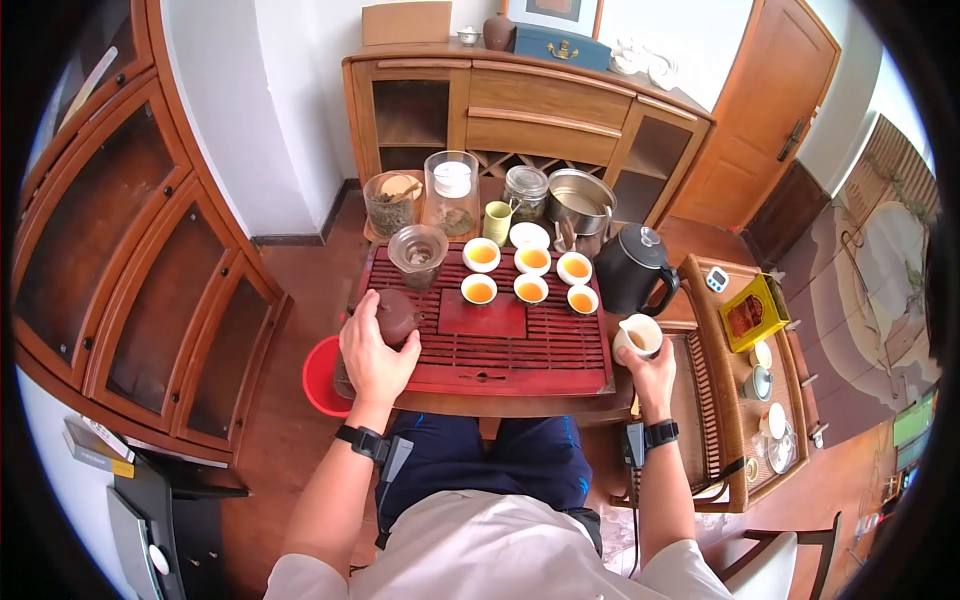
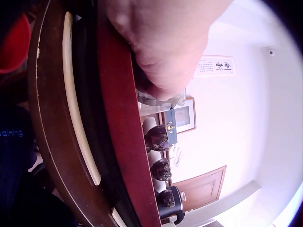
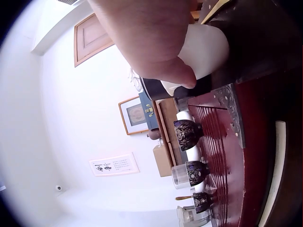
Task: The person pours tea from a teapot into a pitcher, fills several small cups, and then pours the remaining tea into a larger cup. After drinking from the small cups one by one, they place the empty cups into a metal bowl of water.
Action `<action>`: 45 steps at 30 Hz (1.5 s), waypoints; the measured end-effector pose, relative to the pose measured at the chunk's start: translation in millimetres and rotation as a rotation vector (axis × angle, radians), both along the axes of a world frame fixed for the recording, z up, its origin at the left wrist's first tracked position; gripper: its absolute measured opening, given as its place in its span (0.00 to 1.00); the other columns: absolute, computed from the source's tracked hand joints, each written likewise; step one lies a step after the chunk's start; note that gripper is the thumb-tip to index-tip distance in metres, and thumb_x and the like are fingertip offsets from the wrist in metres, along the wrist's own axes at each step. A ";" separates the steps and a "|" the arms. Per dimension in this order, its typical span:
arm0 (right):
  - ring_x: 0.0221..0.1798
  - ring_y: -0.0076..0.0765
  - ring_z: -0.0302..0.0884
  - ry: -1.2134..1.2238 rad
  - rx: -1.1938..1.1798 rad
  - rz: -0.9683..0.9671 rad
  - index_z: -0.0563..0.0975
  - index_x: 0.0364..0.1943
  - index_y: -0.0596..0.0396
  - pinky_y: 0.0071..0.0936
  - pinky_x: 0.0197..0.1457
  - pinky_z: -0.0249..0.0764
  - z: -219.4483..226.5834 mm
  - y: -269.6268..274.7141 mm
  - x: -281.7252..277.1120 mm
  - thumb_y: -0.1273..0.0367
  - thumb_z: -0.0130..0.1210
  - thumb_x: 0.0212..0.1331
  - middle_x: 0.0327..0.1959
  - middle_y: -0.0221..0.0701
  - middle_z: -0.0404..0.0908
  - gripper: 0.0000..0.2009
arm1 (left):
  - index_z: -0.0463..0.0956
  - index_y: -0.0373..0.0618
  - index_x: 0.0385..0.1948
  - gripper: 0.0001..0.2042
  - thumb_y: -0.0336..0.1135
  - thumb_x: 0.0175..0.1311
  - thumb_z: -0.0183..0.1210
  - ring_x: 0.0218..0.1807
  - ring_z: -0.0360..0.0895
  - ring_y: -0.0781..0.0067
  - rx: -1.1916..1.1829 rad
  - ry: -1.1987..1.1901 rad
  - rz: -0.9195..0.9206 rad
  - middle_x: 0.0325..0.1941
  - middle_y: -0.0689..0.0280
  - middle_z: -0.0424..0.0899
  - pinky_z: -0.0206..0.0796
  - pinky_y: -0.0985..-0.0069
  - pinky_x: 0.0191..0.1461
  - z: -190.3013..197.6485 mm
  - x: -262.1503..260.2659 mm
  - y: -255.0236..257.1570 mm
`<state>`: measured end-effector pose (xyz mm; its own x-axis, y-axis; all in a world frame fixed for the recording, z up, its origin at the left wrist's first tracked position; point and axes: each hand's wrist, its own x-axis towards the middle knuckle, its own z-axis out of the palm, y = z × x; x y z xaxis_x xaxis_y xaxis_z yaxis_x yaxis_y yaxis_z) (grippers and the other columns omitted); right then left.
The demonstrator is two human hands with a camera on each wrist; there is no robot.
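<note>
My left hand [image 1: 375, 360] grips a brown clay teapot [image 1: 398, 312] at the left side of the red slatted tea tray [image 1: 450, 380], thumb on the near right, fingers along the left. The left wrist view shows mostly the hand [image 2: 165, 38], which hides the pot. On the right, just off the tray's edge, my right hand [image 1: 650, 372] holds a white pitcher [image 1: 640, 332] with a little tea-coloured liquid inside. The pitcher's pale wall [image 3: 208, 49] shows beyond the thumb in the right wrist view. Several small cups [image 1: 530, 290] of amber tea stand in two rows on the tray, dark and patterned outside.
Behind the left hand stands a glass strainer cup [image 1: 418, 262]. Glass jars [image 1: 452, 200] and a steel pot [image 1: 580, 200] line the back. A black kettle [image 1: 635, 268] stands at the right, beside a wicker side table [image 1: 735, 480]. A red bucket [image 1: 325, 375] sits low left.
</note>
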<state>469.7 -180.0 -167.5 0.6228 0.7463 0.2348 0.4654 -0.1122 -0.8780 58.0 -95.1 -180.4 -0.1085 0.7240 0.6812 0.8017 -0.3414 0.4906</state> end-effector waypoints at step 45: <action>0.52 0.54 0.80 -0.468 0.296 0.276 0.81 0.51 0.61 0.45 0.57 0.77 -12.3 26.8 -96.8 0.65 0.70 0.61 0.47 0.43 0.82 0.18 | 0.68 0.44 0.73 0.42 0.37 0.51 0.74 0.64 0.78 0.44 0.042 0.033 -0.032 0.68 0.48 0.79 0.65 0.50 0.71 3.7 0.9 -1.0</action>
<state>372.9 -153.2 -179.8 0.1967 0.7263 0.6586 0.7860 0.2847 -0.5488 58.9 -96.2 -176.7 -0.0627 0.6973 0.7141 0.8058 -0.3867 0.4484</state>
